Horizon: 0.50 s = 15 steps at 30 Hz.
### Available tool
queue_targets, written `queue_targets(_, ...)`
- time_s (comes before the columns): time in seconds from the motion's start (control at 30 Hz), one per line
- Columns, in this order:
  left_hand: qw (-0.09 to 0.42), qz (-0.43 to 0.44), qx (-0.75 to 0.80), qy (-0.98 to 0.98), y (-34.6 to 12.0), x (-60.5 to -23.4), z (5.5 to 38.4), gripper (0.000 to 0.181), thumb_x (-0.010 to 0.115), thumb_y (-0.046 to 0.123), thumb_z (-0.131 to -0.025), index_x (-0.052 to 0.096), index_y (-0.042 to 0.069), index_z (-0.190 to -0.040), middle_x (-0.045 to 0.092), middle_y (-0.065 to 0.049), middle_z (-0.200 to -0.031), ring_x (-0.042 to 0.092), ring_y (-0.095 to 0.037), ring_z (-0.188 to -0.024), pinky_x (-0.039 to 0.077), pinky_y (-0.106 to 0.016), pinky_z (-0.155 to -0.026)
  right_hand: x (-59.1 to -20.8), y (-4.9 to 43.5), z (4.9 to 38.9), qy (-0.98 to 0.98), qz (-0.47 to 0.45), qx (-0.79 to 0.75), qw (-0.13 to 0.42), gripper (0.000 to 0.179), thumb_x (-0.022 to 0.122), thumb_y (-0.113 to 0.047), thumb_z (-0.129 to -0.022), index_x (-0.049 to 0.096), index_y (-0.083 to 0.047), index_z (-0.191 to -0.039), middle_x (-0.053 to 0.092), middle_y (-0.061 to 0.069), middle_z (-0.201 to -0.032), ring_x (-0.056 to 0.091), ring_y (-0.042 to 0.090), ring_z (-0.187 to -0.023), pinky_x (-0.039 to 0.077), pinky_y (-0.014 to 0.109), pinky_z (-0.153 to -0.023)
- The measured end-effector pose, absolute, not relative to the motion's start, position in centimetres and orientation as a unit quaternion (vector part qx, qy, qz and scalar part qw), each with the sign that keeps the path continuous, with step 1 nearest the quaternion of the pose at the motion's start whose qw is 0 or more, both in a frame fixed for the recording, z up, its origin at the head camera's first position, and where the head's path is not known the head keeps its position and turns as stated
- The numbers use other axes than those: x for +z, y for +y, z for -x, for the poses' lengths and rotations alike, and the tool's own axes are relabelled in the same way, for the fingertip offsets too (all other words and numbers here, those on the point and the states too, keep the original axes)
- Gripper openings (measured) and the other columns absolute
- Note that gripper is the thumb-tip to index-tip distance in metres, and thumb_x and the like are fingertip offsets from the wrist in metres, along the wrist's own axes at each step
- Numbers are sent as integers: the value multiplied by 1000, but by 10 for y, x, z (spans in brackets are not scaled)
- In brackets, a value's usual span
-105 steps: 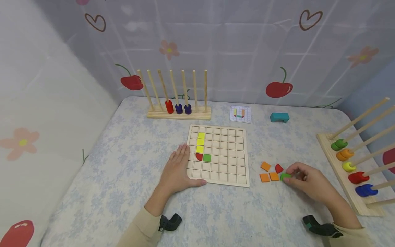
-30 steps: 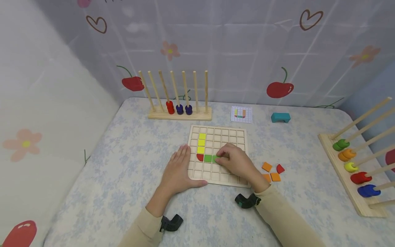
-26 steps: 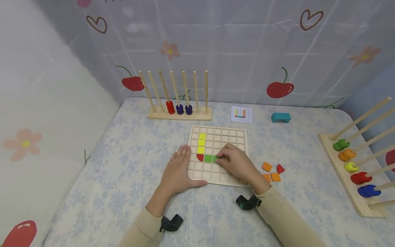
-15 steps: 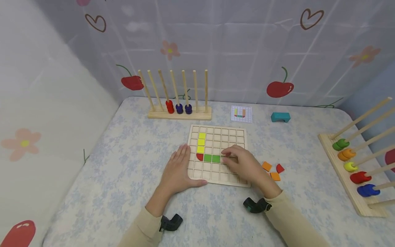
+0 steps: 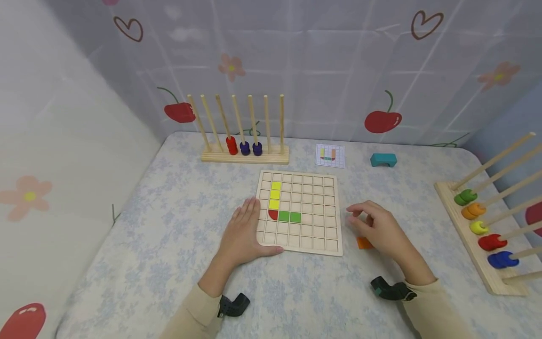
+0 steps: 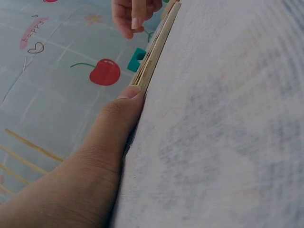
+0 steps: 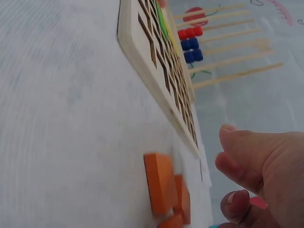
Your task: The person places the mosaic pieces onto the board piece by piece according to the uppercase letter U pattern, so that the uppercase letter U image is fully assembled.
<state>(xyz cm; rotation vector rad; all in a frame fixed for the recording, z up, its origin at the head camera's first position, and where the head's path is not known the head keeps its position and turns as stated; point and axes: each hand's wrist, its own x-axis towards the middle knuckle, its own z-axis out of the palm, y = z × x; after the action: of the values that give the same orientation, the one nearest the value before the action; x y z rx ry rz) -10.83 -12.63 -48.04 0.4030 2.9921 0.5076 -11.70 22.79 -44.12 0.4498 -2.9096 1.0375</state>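
Note:
My left hand [image 5: 241, 233] rests straight-fingered along the left side of a wooden grid board [image 5: 319, 233], with its thumb at the near edge. On the board, several yellow square tiles [image 5: 274, 195] form a column above a red quarter-round tile [image 5: 273, 215]. Two green square tiles [image 5: 290, 216] run rightward from the red one. Right of the board, my right hand [image 5: 378, 228] hovers with loosely bent fingers and nothing in its grasp. Beneath it an orange tile [image 5: 363, 243] peeks out; the right wrist view shows several orange tiles [image 7: 161, 183] close by.
A printed pattern card [image 5: 330, 156] lies beyond the board, with a teal arch block [image 5: 383, 159] to its right. One peg rack [image 5: 245, 158] with red and blue beads stands at the back left. Another peg rack [image 5: 482, 245] with coloured beads occupies the right side.
My right hand brought a green tile from the pile onto the board beside the first green one, let go, and moved right, back over the orange tiles. My left hand stayed put.

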Motion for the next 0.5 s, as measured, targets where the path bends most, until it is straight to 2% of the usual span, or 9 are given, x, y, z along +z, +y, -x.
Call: queue_targets(0.5, 46, -129, 168, 976, -126, -481, 109, 140, 57, 93, -61, 5, 8, -159, 4, -6, -168, 1, -20, -156, 8, -43, -127, -446, 283, 99, -948, -92, 301, 45, 23, 71, -18, -92, 69, -11, -114, 63, 2, -97, 41, 7, -61, 37, 21, -51)
